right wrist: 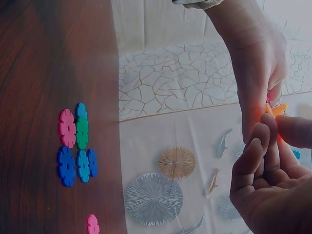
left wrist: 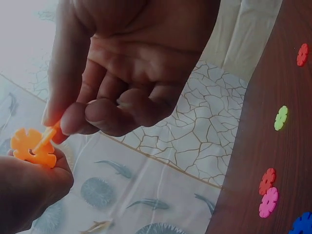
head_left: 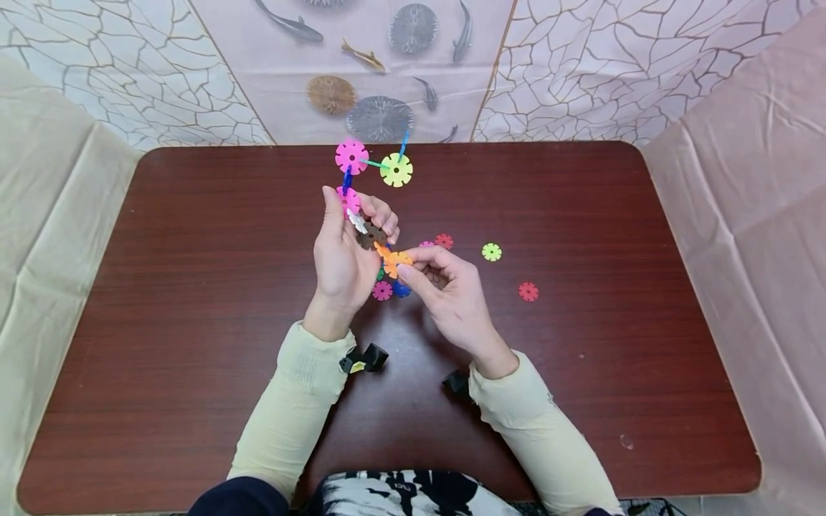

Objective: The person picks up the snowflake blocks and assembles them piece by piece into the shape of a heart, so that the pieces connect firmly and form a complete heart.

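Note:
My left hand (head_left: 340,261) holds a chain of notched plastic snowflake discs, palm upward. From its far end run a blue disc (head_left: 404,145), a yellow-green disc (head_left: 396,170), a green disc seen edge-on (head_left: 374,163), a pink disc (head_left: 351,155), a dark blue one, another pink disc (head_left: 350,201), a white disc (head_left: 356,221) and a brown disc (head_left: 370,236). At the near end are orange discs (head_left: 396,264), joined crosswise in the left wrist view. My right hand (head_left: 454,297) pinches an orange disc (right wrist: 279,109) between thumb and fingers. Fingers partly hide the chain.
Loose discs lie on the brown table (head_left: 193,322): a yellow-green disc (head_left: 492,251), a red disc (head_left: 528,292) and another red disc (head_left: 443,241) to the right. Pink (right wrist: 67,128), green (right wrist: 82,132) and blue (right wrist: 66,166) discs cluster beneath the hands. Patterned cloth hangs beyond the far edge.

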A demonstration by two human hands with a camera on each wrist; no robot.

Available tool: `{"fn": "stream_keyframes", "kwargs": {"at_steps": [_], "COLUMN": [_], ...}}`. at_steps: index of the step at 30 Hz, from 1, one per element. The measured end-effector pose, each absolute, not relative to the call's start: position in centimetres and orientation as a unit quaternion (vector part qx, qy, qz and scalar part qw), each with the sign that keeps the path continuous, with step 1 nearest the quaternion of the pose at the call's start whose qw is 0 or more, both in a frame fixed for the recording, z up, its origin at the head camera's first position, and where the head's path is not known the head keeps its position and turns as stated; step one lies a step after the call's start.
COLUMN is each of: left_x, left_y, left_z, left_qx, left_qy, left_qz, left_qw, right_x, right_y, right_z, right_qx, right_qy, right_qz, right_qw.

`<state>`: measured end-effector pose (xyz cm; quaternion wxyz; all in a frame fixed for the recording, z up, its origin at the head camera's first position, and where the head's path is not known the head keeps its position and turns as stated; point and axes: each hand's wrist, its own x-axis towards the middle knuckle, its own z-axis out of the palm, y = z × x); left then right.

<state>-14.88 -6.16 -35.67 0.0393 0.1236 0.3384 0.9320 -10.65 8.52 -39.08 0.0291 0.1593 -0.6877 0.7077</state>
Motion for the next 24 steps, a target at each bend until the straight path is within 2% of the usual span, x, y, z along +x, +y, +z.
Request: {"fn": "stream_keyframes", "kwargs": {"at_steps": [5, 11, 17, 20, 24], "left_x": [-14.9, -15.2, -15.3, -15.3, -15.2], "left_y": [-6.1, -6.8, -7.7, -7.8, -7.5], "left_z": [-35.8, -35.6, -35.3, -35.3, -35.4], "left_qx": [0.130, 0.121, 0.105, 0.093, 0.083], "left_qy": [0.347, 0.339, 0.342, 0.339, 0.337], "left_qz": [0.928, 0.933, 0.934, 0.936, 0.938], "left_qw": [0.029, 0.024, 0.013, 0.015, 0.013], "right_x": [-10.7, -11.7, -13.9, -14.6, -14.9], "right_y": [8.6, 9.6, 10.4, 9.6, 8.5], "right_z": [-39.1, -39.5, -42.0, -43.6, -44.7], "right_qx": [0.158, 0.168, 0.120, 0.132, 0.152], "right_qy": [-0.689, -0.734, -0.869, -0.918, -0.949], "right_qz": [0.706, 0.658, 0.476, 0.358, 0.246], "right_qw": [0.031, 0.003, -0.067, -0.107, -0.123]}}
